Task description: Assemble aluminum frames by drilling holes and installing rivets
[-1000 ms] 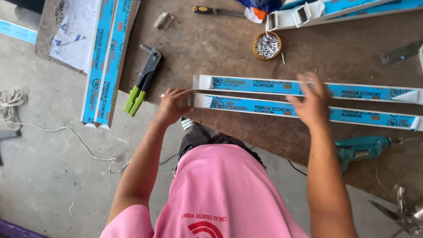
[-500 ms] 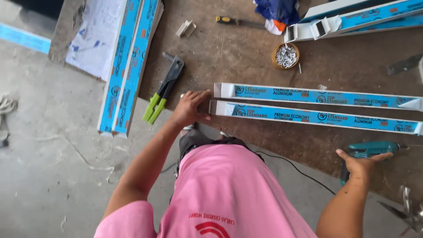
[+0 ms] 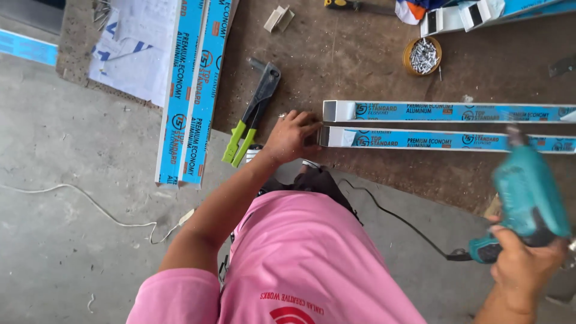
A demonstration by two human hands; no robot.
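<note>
Green-handled rivet tool (image 3: 251, 114) on workbench (image 3: 360, 54); bowl of rivets (image 3: 423, 56) beyond; white cord (image 3: 102, 210) on floor.

Two long aluminium profiles (image 3: 447, 125), hollow and rectangular in section, wrapped in blue protective film with white bands showing along the edges. Laid flat and parallel, just beside each other, on a worn brown work surface, running off to the right. Open ends squared off and nearly flush, the nearer profile's end touched by the left hand's fingertips (image 3: 313, 128), the farther profile's end just beyond them. A teal electric drill (image 3: 528, 195), blurred, corded, tilted with its nose up toward the profiles, body above the right hand's fingers (image 3: 505, 235), grip wrapped by them.
</note>
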